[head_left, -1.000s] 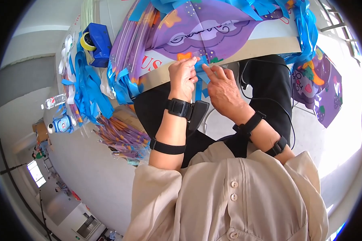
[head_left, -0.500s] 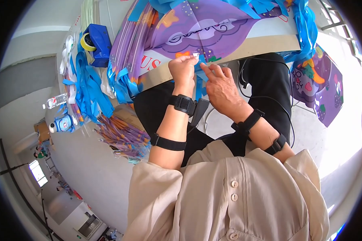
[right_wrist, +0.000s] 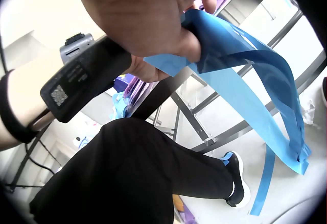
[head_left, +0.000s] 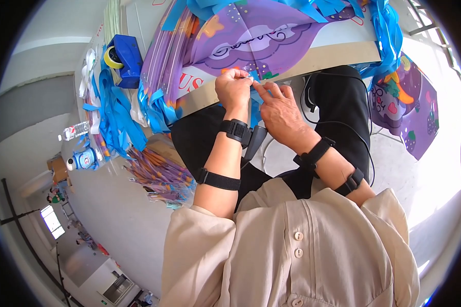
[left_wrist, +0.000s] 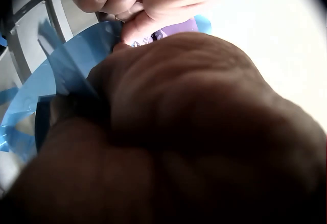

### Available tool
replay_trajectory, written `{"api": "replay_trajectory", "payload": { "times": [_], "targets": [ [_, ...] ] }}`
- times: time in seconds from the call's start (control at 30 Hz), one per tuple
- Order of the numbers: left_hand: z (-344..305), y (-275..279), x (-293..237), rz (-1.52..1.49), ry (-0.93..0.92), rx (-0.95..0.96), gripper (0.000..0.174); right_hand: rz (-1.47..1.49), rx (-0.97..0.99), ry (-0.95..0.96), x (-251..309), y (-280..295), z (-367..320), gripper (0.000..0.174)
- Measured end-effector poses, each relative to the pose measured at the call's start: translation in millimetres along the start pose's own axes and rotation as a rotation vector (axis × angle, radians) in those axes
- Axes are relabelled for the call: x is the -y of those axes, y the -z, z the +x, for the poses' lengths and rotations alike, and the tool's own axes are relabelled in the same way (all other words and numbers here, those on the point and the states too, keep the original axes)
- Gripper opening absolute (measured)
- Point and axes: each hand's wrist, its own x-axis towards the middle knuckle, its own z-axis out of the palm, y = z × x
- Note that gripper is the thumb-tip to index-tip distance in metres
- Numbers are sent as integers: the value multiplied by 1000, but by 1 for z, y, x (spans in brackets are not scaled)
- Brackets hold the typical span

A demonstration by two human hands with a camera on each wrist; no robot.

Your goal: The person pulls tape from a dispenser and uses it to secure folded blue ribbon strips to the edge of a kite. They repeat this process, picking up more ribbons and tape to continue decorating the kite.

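My left hand [head_left: 234, 92] pinches a glossy blue ribbon [head_left: 254, 78] between thumb and fingertips, close by the table's front edge. Right beside it, my right hand [head_left: 281, 113] grips the same ribbon, its index finger reaching toward the left fingertips. The right wrist view shows the blue ribbon [right_wrist: 245, 96] coming out under the right thumb and hanging in a long folded loop toward the floor. In the left wrist view my left hand [left_wrist: 194, 91] is dark and hides most of the pinch. A purple printed sheet [head_left: 271, 51] lies on the table just beyond both hands.
Bundled purple strips [head_left: 164, 61] and blue ribbons [head_left: 110, 112] lie to the left. A blue tape dispenser [head_left: 125, 59] stands there too. On the right hangs another purple printed piece [head_left: 404, 110]. A black cable [head_left: 338, 123] crosses my right leg.
A small white piece stood at the left fingertips half a second ago and no longer shows clearly. The left hand has turned and shifted slightly right; the right hand has barely moved.
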Motion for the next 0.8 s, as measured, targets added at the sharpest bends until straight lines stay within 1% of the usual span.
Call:
{"api": "replay_trajectory", "payload": {
  "times": [0.07, 0.13, 0.17, 0.23, 0.27, 0.33, 0.47, 0.53, 0.57, 0.63, 0.67, 0.73, 0.77, 0.8],
  "targets": [
    [3, 2, -1, 24, -12, 8, 12, 4, -8, 2, 0, 0, 0, 12],
    [6, 4, -5, 143, -37, 68, 14, 2, -8, 3, 1, 1, 0, 12],
    [8, 6, -8, 143, -37, 68, 14, 2, -8, 3, 1, 0, 0, 12],
    [13, 10, -15, 419, 15, 115, 16, 5, -29, 5, 0, -2, 0, 12],
    [14, 11, -20, 419, 15, 116, 16, 5, -29, 4, 0, 0, 0, 12],
    [15, 11, -29, 551, 54, 149, 19, 124, -2, -24, 1, 3, 0, 12],
    [26, 14, -27, 519, 90, 133, 24, 157, -27, -15, -1, 0, 0, 11],
    [31, 16, -22, 390, 73, 201, 25, 145, -33, -25, 0, 2, 1, 10],
    [30, 18, -26, 390, 73, 201, 25, 144, -33, -25, -1, 1, 1, 10],
    [28, 21, -33, 402, 158, 217, 29, 71, -73, 4, -2, -1, 1, 13],
    [27, 21, -34, 402, 159, 219, 29, 71, -73, 3, -2, -1, 0, 13],
    [26, 20, -37, 667, -39, 154, 35, 66, -61, 3, -2, 0, 1, 13],
    [26, 21, -39, 666, -36, 155, 35, 65, -58, 3, -1, 1, 1, 13],
    [27, 23, -43, 656, 20, 175, 37, 99, -32, -13, 0, 3, 1, 12]
  ]
}}
